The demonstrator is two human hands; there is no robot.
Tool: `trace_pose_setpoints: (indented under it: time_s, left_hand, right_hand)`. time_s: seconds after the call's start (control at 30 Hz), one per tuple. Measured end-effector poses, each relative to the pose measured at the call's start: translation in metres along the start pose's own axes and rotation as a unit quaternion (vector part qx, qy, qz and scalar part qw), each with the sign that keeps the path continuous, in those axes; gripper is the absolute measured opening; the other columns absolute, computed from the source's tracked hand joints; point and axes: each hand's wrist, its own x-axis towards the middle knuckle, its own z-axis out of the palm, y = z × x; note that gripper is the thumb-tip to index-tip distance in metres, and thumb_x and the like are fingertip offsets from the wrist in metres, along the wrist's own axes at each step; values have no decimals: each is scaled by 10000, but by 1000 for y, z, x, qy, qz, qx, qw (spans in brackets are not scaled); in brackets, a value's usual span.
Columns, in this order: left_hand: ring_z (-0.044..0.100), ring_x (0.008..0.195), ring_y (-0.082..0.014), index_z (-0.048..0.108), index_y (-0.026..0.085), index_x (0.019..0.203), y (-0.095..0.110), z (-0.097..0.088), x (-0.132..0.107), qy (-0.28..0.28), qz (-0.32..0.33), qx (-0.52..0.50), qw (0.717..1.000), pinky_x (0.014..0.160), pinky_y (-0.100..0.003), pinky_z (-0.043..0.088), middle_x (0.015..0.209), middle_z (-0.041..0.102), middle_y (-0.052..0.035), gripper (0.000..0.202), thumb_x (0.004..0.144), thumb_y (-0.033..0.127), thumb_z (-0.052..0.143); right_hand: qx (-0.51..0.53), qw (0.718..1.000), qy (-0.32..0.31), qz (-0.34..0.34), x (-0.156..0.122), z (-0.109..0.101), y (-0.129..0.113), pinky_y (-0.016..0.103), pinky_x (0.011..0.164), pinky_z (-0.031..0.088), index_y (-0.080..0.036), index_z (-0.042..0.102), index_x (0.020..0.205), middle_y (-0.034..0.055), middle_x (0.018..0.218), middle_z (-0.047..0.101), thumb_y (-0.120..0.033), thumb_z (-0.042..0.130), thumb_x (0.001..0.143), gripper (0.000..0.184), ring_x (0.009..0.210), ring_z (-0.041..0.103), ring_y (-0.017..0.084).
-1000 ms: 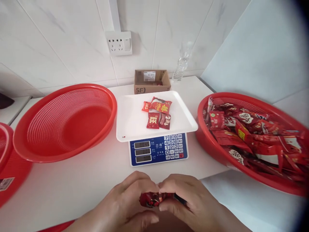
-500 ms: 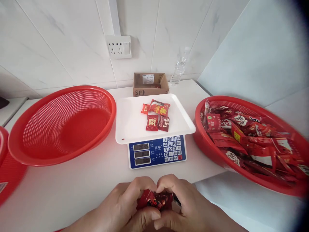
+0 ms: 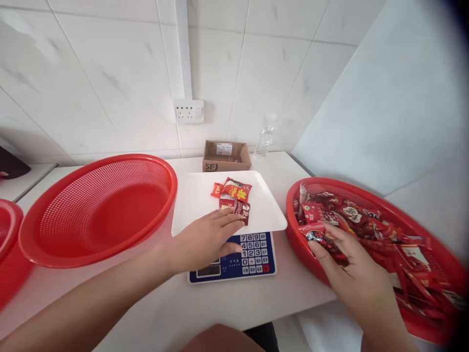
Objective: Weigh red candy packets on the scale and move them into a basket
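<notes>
My left hand [image 3: 207,239] reaches over the front of the white tray [image 3: 190,193] on the scale, fingers stretched out. Its fingertips lie over or on a dark red snack packet [image 3: 245,215]; whether they touch it I cannot tell. Behind them on the tray are an orange-red packet with yellow print [image 3: 234,190] and a small red packet [image 3: 217,189]. To the right, my right hand [image 3: 361,274] pinches a red and black snack packet [image 3: 318,235] between thumb and fingers, above the near rim of a red basket [image 3: 293,205] full of red packets.
The blue scale panel [image 3: 258,254] is partly covered by my left hand. A large red mesh basket [image 3: 95,256] stands left, another red basket [image 3: 10,215] beyond it. Behind the tray are a cardboard box [image 3: 227,164] and a clear plastic bottle [image 3: 266,139].
My hands, together around the red and black packet before, have parted. The left moved forward over the tray; the right carried the packet right to the full basket. The view has tilted upward.
</notes>
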Motion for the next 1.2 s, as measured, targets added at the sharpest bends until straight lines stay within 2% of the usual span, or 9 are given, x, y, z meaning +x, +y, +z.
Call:
trace_pose_setpoints:
  time_s: [0.17, 0.33, 0.47, 0.63, 0.77, 0.9, 1.03, 1.1, 1.2]
  left_hand:
    - [324, 1347, -261, 387, 164, 1365, -19, 3, 26, -42, -33, 33, 998, 1078, -410, 330, 1454, 387, -117, 557, 921, 498, 363]
    - [374, 1318, -272, 460, 134, 1300, -19, 6, 11, -48, -58, 61, 995, 1032, -409, 390, 1411, 443, -145, 502, 930, 459, 363]
    - [386, 1310, -249, 456, 170, 1291, -24, 8, 7, -45, -71, 83, 993, 999, -370, 420, 1424, 433, -106, 412, 936, 372, 401]
    - [547, 1133, -242, 489, 247, 1219, -34, 6, 24, -31, -87, 115, 989, 783, -319, 507, 1277, 557, -65, 318, 901, 258, 476]
    - [605, 986, -266, 482, 240, 1223, -35, 3, 42, 0, -113, 129, 985, 644, -321, 508, 1212, 576, -92, 376, 874, 376, 516]
    - [543, 1076, -316, 467, 210, 1256, -31, 3, 57, 44, -123, 130, 983, 811, -432, 477, 1251, 537, -135, 567, 827, 580, 482]
    - [261, 1345, -350, 346, 238, 1379, -33, 8, 74, 48, -97, 112, 988, 1061, -539, 229, 1472, 317, -145, 753, 795, 714, 360]
    - [131, 1388, -375, 313, 247, 1404, -37, 12, 81, 28, -88, 96, 991, 1072, -606, 127, 1520, 222, -149, 804, 779, 752, 310]
    - [121, 1383, -409, 291, 225, 1419, -43, 16, 87, 4, -89, 73, 993, 1045, -651, 133, 1516, 219, -177, 851, 766, 770, 292]
  right_hand:
    - [17, 999, -35, 19, 1, 6, 15, 379, 747, 545, -255, 616, 1119, 59, 1102, 690, -613, 472, 729, 548, 917, 669, 281]
    - [63, 997, -26, 24, 2, 9, 23, 345, 752, 548, -224, 631, 1075, 73, 1089, 693, -613, 483, 711, 553, 982, 649, 275]
    - [79, 996, -24, 29, 5, 11, 26, 351, 767, 546, -219, 629, 1079, 78, 1108, 685, -618, 498, 700, 565, 1014, 635, 279]
    - [87, 996, -5, 23, 4, 13, 32, 339, 744, 553, -232, 649, 1045, 67, 1077, 696, -620, 518, 689, 542, 990, 644, 275]
    - [98, 995, 1, 20, 3, 14, 36, 328, 768, 551, -231, 652, 1046, 64, 1089, 693, -617, 530, 682, 544, 1010, 638, 269]
    - [109, 993, -20, 29, 4, 16, 38, 336, 804, 543, -210, 641, 1073, 79, 1126, 678, -637, 516, 675, 597, 1051, 620, 274]
    - [119, 993, -12, 20, 5, 16, 37, 336, 813, 540, -212, 649, 1058, 78, 1115, 684, -621, 531, 678, 571, 1046, 623, 272]
    - [119, 993, -10, 17, 5, 16, 37, 339, 817, 538, -211, 654, 1046, 77, 1111, 686, -611, 538, 682, 553, 1046, 624, 273]
    - [118, 993, -10, 17, 5, 15, 36, 347, 824, 537, -207, 653, 1050, 79, 1110, 687, -599, 537, 694, 542, 1048, 623, 274]
